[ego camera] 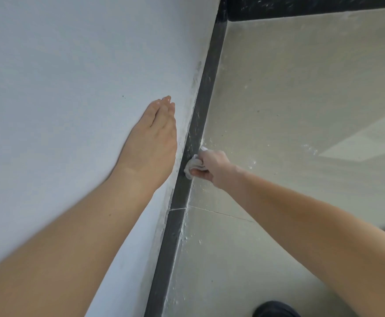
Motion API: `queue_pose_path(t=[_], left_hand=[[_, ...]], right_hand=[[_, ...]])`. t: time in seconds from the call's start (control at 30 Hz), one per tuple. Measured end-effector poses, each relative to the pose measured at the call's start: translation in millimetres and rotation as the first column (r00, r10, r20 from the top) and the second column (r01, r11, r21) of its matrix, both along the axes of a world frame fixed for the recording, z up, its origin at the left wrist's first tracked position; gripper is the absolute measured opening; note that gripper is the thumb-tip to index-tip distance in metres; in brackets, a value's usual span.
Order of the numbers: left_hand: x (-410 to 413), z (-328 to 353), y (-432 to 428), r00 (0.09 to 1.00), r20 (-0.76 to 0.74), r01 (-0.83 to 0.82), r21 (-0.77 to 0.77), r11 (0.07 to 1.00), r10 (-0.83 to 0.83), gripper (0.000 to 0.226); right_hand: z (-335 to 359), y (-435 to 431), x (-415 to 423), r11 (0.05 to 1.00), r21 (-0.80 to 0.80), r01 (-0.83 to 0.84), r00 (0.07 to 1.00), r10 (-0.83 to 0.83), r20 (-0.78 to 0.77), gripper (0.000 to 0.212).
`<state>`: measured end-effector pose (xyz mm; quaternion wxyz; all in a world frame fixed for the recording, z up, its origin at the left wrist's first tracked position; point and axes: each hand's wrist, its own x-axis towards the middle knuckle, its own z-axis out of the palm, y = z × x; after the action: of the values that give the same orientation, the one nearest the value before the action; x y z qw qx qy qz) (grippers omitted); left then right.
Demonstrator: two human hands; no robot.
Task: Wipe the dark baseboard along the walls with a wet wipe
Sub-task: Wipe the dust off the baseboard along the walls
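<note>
Head view: right hand [212,168] gripping bunched wet wipe [192,167], pressing it on baseboard [206,92] running 6-to-12 o'clock. Left hand [155,138] lying flat, fingers straight, on wall [61,76] at wipe's 9 o'clock. Wipe seeming soft, light, limp: gripping wad from behind probably suiting best.

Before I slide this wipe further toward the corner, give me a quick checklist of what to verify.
1. Right hand grips the bunched wet wipe: ok.
2. Wipe pressed against the dark baseboard: ok.
3. Left hand braced flat on the wall: ok.
4. Baseboard ahead, up to the corner, free of obstacles: ok.
5. That stretch clean: not ok, white specks and streaks show.
6. Wipe wet enough: cannot tell.
</note>
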<state>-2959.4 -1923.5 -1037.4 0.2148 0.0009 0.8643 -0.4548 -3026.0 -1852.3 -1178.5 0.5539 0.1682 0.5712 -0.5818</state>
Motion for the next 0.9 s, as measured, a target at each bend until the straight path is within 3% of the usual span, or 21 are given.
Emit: queue_pose_path(t=[0.1,0.17,0.27,0.33,0.4,0.5,0.57,0.63,0.73,0.9], left_hand=[[2.2,-4.8,-2.5,1.0,0.0,0.005,0.01,1.0,-0.005,0.061],[2.0,-2.7,-1.9,1.0,0.017,0.024,0.01,1.0,-0.024,0.06],[0.5,-0.7,-0.9,1.0,0.015,0.02,-0.007,1.0,-0.02,0.06],[1.4,-1.2,-1.1,1.0,0.004,0.019,0.0,1.0,-0.019,0.06],[1.3,-1.2,-1.3,1.0,0.006,0.007,0.002,1.0,-0.007,0.06],[2.0,-1.5,-1.3,1.0,0.012,-0.002,0.011,1.0,0.002,0.06],[2.8,-1.0,-1.4,1.0,0.002,0.006,0.028,1.0,-0.006,0.061],[3.9,0.3,0.5,1.0,0.002,0.003,0.034,0.999,-0.003,0.061],[5.8,-0.5,2.5,1.0,-0.007,0.017,0.035,0.999,-0.016,0.062],[-0.9,4.3,5.5,0.998,-0.055,-0.008,0.086,0.996,0.013,0.063]], right_hand=[[5.2,2.7,-21.8,0.985,-0.046,0.164,0.984,-0.167,-0.066,0.013],[-0.7,11.6,-18.3,0.988,0.014,0.155,0.973,-0.15,-0.177,0.015],[-11.3,41.1,22.1,0.994,0.101,-0.047,0.976,0.067,-0.209,0.033],[-15.5,61.6,59.4,0.965,0.12,-0.234,0.961,0.248,-0.118,0.03],[-15.6,70.7,87.3,0.95,0.042,-0.309,0.951,0.308,0.028,0.019],[-13.4,57.6,97.9,0.969,-0.121,-0.216,0.942,0.24,0.235,0.005],[-12.8,36.8,88.5,0.975,-0.192,-0.115,0.916,0.178,0.358,0.017],[-11.6,19.9,69.2,0.979,-0.165,-0.123,0.929,0.172,0.327,0.023],[-6.7,9.2,34.5,0.985,-0.067,-0.156,0.974,0.165,0.156,0.021],[1.0,3.3,-15.2,0.992,-0.106,0.067,0.992,-0.055,0.111,0.014]])
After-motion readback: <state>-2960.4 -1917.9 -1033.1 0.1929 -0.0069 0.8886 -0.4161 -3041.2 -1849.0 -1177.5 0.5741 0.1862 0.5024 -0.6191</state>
